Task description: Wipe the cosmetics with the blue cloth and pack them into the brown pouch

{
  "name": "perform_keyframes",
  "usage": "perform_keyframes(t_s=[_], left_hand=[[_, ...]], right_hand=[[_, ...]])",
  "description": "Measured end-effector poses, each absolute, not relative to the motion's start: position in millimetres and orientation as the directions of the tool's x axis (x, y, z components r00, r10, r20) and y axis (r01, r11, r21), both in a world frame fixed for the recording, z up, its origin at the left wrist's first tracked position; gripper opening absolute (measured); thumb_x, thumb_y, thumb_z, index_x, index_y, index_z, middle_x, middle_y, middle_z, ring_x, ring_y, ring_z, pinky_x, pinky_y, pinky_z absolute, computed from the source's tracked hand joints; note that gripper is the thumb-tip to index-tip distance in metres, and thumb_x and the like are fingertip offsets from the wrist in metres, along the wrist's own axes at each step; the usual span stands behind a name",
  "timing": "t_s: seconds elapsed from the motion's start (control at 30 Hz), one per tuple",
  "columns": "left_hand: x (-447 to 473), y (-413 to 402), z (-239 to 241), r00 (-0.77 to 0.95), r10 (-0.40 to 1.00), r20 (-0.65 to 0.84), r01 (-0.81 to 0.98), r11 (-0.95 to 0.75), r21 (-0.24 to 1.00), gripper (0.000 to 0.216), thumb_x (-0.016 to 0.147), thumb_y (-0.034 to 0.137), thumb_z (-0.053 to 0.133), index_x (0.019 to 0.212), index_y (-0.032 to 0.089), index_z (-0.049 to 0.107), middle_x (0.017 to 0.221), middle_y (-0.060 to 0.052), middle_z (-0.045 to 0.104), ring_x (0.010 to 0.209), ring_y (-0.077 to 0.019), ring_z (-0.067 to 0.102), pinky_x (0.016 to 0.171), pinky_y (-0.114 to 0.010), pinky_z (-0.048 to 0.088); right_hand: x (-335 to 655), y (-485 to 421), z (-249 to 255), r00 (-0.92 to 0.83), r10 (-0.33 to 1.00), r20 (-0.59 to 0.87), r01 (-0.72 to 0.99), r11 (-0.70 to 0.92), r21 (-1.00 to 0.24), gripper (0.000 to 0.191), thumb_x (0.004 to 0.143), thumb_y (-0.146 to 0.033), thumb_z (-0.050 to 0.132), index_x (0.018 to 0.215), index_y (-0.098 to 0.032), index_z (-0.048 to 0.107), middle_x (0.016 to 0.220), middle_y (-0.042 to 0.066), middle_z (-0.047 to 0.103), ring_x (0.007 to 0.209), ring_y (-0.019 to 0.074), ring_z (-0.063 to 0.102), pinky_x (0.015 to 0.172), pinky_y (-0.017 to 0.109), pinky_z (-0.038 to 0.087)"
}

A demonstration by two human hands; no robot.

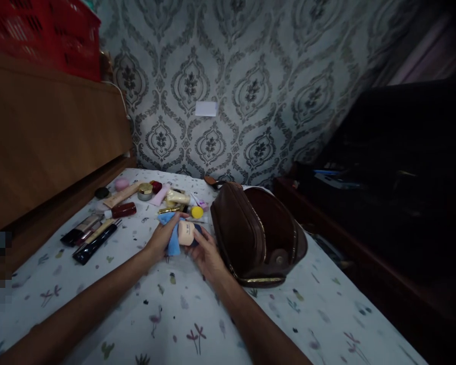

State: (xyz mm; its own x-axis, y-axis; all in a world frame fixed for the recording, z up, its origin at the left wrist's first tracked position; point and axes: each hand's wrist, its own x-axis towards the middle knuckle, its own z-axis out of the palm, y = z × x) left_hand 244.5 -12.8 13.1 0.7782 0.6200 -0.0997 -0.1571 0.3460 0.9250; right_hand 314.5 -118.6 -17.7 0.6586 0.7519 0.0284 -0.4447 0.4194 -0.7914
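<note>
Watching through the head camera, I find a small beige bottle with a dark end (186,233) between the two hands, at mid-scene above a white printed sheet (175,296). I cannot tell whether it touches the sheet.

Step in hand, my judgement: a soft blue cloth (174,246) worked against the bottle. To do it well, I'd want the cloth flat and snug on the beige side, light pressure, the bottle turned a little at a time by its dark end, and loose cloth folds clear of the gripping fingers. Elbow room is short on the right: a dark brown leather bag with gold zips (228,230) stands open just beside the hand, so small wrist turns would serve better than wide strokes.

Pose: both forearms slant in from the near edge and converge. Left hand (162,241) closed on the cloth, thumb side up, pressing it to the bottle's left end. Right hand (209,253) clamped around the dark end, fingers partly hidden behind it. Bottle tipped on its side between them.

Just beyond the hands: a round yellow lid (196,212). Farther left: a reddish-brown bottle with a white cap (123,210).
</note>
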Motion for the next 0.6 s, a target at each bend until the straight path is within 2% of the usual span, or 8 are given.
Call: perform_keyframes(t_s=[0.07,0.13,0.23,0.3,0.4,0.47,0.53,0.6], left_hand=[[246,-19,9,0.755,0.637,-0.157,-0.183,0.433,0.883,0.047,0.073,0.053,0.077,0.098,0.014,0.068,0.077,-0.004,0.072,0.065,-0.0154,0.067,0.057,-0.023,0.052],[247,-27,6,0.743,0.624,-0.241,-0.166,0.521,0.837,0.042,0.077,0.052,0.074,0.093,0.014,0.067,0.071,-0.002,0.071,0.061,-0.0147,0.066,0.054,-0.022,0.052],[246,-37,6,0.755,0.580,-0.305,-0.132,0.591,0.796,0.039,0.085,0.052,0.066,0.093,0.014,0.066,0.069,-0.001,0.071,0.060,-0.0145,0.066,0.053,-0.023,0.054],[245,-44,8,0.778,0.552,-0.299,-0.117,0.596,0.794,0.040,0.087,0.054,0.063,0.095,0.016,0.066,0.069,0.000,0.071,0.058,-0.0141,0.066,0.053,-0.023,0.054],[242,-54,10,0.797,0.531,-0.287,-0.084,0.569,0.818,0.044,0.084,0.061,0.064,0.087,0.017,0.064,0.061,0.001,0.067,0.049,-0.0125,0.061,0.048,-0.022,0.051],[242,-60,12,0.801,0.527,-0.284,-0.063,0.547,0.835,0.048,0.078,0.065,0.067,0.078,0.017,0.062,0.057,0.002,0.064,0.044,-0.0109,0.057,0.044,-0.021,0.048],[243,-65,13,0.807,0.519,-0.282,-0.051,0.537,0.842,0.051,0.072,0.066,0.071,0.074,0.017,0.061,0.055,0.003,0.062,0.044,-0.0097,0.055,0.042,-0.020,0.046],[244,-68,14,0.814,0.518,-0.264,-0.056,0.521,0.851,0.050,0.069,0.066,0.074,0.080,0.018,0.064,0.061,0.002,0.065,0.050,-0.0115,0.059,0.047,-0.021,0.049]], right_hand=[[315,-118,-17,0.684,0.728,0.050,-0.418,0.448,-0.790,0.043,0.068,-0.045,0.080,0.102,-0.024,0.064,0.105,0.005,0.072,0.089,0.0221,0.069,0.069,0.033,0.057],[317,-119,-15,0.718,0.688,0.100,-0.314,0.449,-0.837,0.048,0.070,-0.047,0.078,0.108,-0.023,0.062,0.108,0.006,0.071,0.094,0.0234,0.069,0.077,0.036,0.058],[321,-122,-11,0.758,0.605,0.244,-0.017,0.392,-0.920,0.054,0.070,-0.044,0.078,0.116,-0.022,0.059,0.112,0.007,0.069,0.101,0.0246,0.067,0.089,0.038,0.055],[325,-126,-8,0.759,0.545,0.356,0.190,0.337,-0.922,0.057,0.071,-0.039,0.078,0.121,-0.022,0.057,0.120,0.008,0.066,0.108,0.0253,0.064,0.097,0.039,0.052],[331,-135,-3,0.700,0.474,0.534,0.469,0.259,-0.844,0.053,0.078,-0.032,0.071,0.127,-0.021,0.056,0.128,0.012,0.059,0.119,0.0265,0.057,0.105,0.042,0.046],[332,-144,1,0.593,0.486,0.642,0.637,0.206,-0.743,0.054,0.081,-0.026,0.067,0.132,-0.020,0.053,0.130,0.013,0.055,0.124,0.0273,0.053,0.109,0.044,0.042],[332,-152,5,0.490,0.521,0.699,0.756,0.145,-0.638,0.058,0.082,-0.019,0.064,0.139,-0.022,0.049,0.134,0.014,0.052,0.128,0.0274,0.050,0.111,0.044,0.040],[330,-161,11,0.437,0.535,0.723,0.825,0.082,-0.559,0.061,0.085,-0.017,0.061,0.143,-0.026,0.046,0.137,0.013,0.049,0.131,0.0270,0.047,0.112,0.044,0.040]])
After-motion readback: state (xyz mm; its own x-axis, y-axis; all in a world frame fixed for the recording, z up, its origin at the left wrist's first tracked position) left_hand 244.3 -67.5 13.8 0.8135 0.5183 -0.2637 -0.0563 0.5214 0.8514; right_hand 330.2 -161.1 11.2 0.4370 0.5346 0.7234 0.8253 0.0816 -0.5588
